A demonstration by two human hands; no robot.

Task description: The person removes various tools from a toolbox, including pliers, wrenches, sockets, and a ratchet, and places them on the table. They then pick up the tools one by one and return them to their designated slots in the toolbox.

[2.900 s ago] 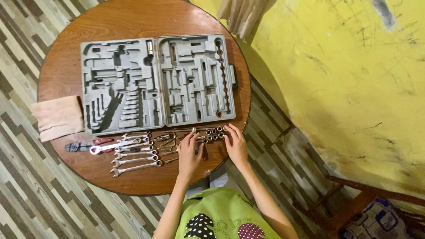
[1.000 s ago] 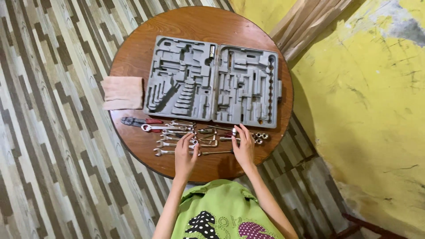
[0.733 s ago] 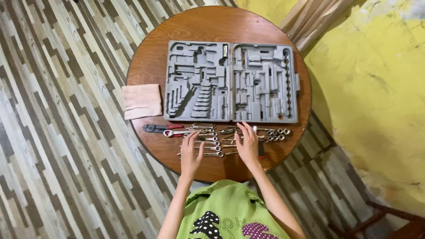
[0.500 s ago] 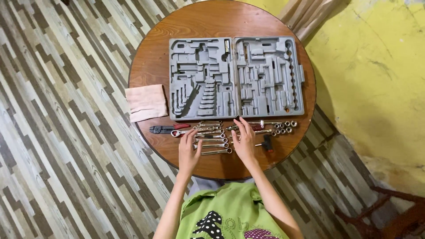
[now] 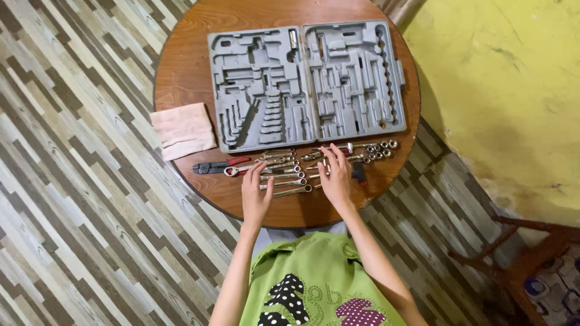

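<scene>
Since half a second ago both hands sit lower-left in view, left hand (image 5: 255, 196) and right hand (image 5: 335, 178) spread flat over stiff, heavy, slick steel wrenches (image 5: 284, 178) on the counter (image 5: 181, 90), best gripped mid-shank.

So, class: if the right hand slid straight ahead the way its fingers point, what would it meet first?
The right hand already lies on scattered small metal tools; beyond them, probably the near edge of the open grey moulded plastic tool case.

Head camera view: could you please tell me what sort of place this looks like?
Probably a room in a home, not a workshop: a round wooden table on striped wood-pattern flooring, a scuffed yellow wall, and a wooden chair in the corner.
</scene>
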